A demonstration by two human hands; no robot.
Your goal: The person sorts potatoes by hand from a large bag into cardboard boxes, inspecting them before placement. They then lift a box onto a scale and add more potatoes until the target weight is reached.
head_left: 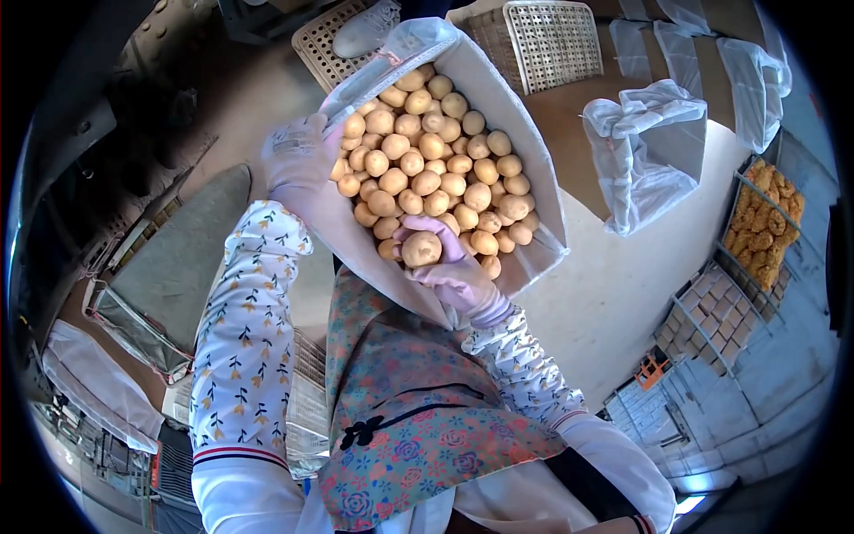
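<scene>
A white-lined box (538, 169) full of round tan potatoes (427, 178) is in front of me, tilted in the view. My right hand (458, 276), in a pale purple glove, reaches over its near side. Its fingers are curled round one larger potato (421, 250), just above the others. At the box's left rim is my left hand (298, 156), in a similar glove. It is slightly blurred, with the fingers closed on the rim; the fingertips are partly hidden.
Another box with a clear plastic liner (645, 151) stands to the right. Woven plastic baskets (553, 44) are at the top, with a shoe (366, 28) beside one. A metal rack (712, 311) with goods is at far right. A grey-green cover (182, 276) lies at left.
</scene>
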